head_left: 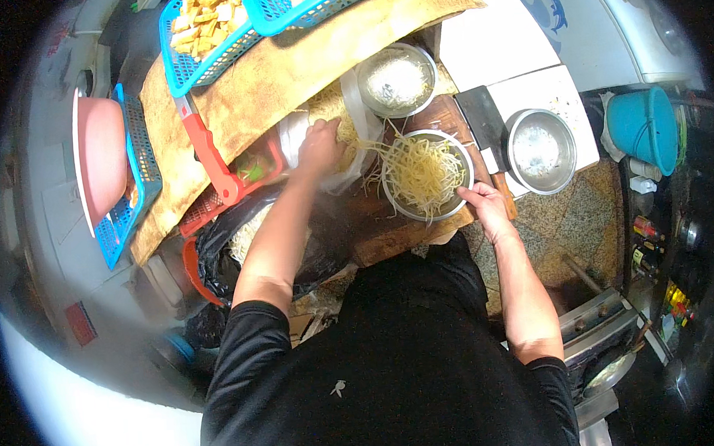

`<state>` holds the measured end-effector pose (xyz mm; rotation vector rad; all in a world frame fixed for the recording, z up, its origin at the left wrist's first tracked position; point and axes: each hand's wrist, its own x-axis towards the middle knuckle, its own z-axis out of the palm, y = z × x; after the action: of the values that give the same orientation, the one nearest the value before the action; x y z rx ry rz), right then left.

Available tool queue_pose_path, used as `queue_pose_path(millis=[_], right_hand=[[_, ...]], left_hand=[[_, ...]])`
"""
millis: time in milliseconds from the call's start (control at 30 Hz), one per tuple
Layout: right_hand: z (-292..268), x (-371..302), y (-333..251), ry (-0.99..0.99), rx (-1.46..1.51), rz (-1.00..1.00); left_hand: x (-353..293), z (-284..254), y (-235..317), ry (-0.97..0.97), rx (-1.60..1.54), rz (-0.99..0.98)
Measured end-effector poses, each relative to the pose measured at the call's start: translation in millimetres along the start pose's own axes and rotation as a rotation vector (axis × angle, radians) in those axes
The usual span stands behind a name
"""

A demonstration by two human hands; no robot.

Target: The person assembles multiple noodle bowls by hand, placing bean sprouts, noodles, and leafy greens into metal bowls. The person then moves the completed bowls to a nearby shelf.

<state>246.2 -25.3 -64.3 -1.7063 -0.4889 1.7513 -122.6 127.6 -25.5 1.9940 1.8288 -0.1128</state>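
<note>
A metal bowl (392,202) heaped with pale bean sprouts (425,173) stands on a brown wooden board (390,236). My right hand (485,206) grips its rim at the right, thumb on top. To the left, my left hand (321,146) reaches over a clear plastic bag (358,162) with pale yellowish strands in it. Its fingers are curled at the bag, and their tips are partly hidden. Some sprouts trail over the bowl's rim toward the bag.
Behind stands another metal bowl (398,79); a third bowl (541,151) is at right beside a cleaver (483,119). Blue baskets (212,69), one with tofu-like pieces, sit at the back. A red-handled tool (208,150), a pink basin (99,160) and a black bag (212,239) lie left.
</note>
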Motion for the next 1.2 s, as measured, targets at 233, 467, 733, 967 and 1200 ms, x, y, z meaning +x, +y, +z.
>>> queue_pose_path(millis=[233,467,733,967,1200], right_hand=[[-1.5,2.6,2.1,-0.009,0.074,0.014],[-0.5,2.8,-2.1,0.025,0.015,-0.003],[22.1,-19.1,-9.9,0.097,-0.083,-0.099],[15.2,-60.4,-19.1,0.171,0.163,-0.14],[-9.7,-87.4,-31.2,0.112,-0.066,-0.18]], left_hand=[[-1.9,-18.9,-8.1,0.284,-0.456,-0.193],[-52.4,-22.0,30.0,0.367,-0.863,-0.037],[-97.9,46.2,155.4,0.019,-0.557,0.507],[-146.7,16.4,125.8,0.374,-0.622,0.158],[-82.3,25.7,130.2,-0.31,-2.016,-0.54]])
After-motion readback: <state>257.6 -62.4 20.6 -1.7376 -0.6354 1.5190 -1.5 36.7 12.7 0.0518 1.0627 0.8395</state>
